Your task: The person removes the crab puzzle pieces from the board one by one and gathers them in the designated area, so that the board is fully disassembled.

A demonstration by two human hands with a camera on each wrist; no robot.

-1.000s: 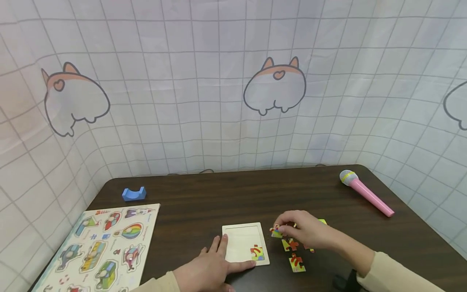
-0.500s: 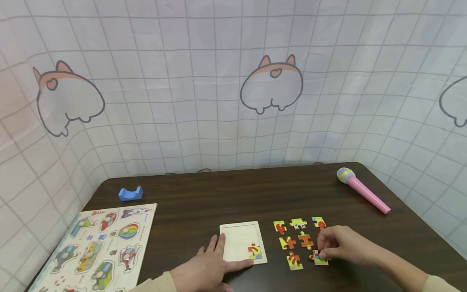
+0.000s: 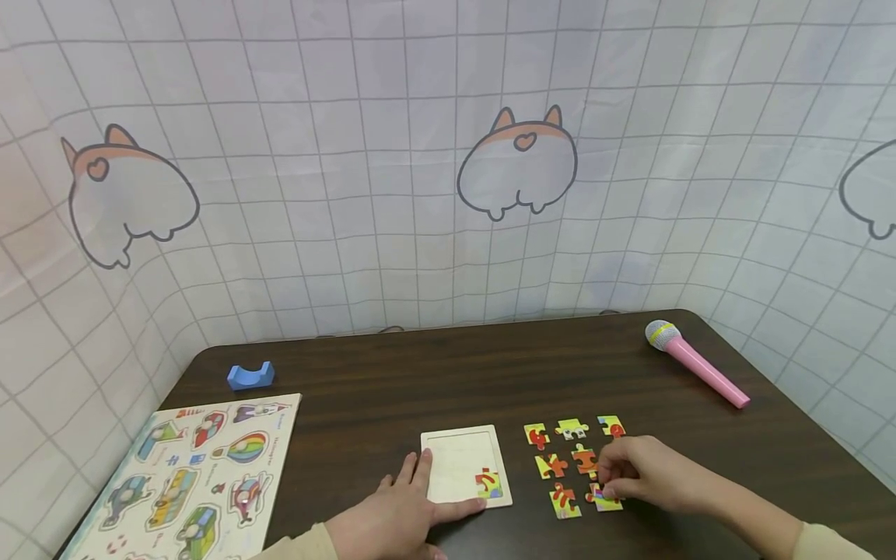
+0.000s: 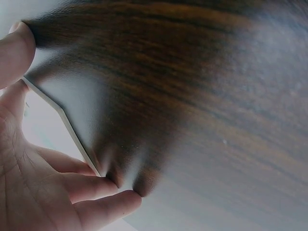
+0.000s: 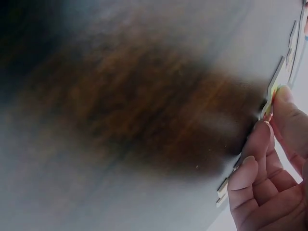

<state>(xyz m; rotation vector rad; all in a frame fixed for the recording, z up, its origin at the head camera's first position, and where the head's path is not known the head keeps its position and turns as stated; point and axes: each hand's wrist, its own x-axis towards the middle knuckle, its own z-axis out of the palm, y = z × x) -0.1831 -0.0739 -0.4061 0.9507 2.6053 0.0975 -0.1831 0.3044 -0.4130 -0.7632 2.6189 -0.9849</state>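
Observation:
My left hand [image 3: 392, 512] rests with spread fingers along the left and near edges of a small square wooden puzzle tray [image 3: 456, 460]. One jigsaw piece [image 3: 491, 487] lies in the tray's near right corner. To the right, my right hand [image 3: 654, 476] pinches a yellow and red puzzle piece [image 3: 607, 502] between thumb and fingers, low at the table. Loose pieces lie in rows beside it: a yellow and red one [image 3: 565, 502] to its left, an orange one [image 3: 585, 460] behind it, and several more. The right wrist view shows the thumb [image 5: 286, 108] at the piece's edge.
A large picture puzzle board [image 3: 189, 474] with vehicle shapes lies at the left. Behind it stands a blue cradle-shaped block [image 3: 250, 377]. A pink toy microphone [image 3: 698, 365] lies at the back right. A white grid-patterned curtain [image 3: 350, 194] surrounds the table.
My right hand has carried a puzzle piece from beside the tray to the near right of the loose pieces, then shifted slightly left with it. My left hand stays on the tray.

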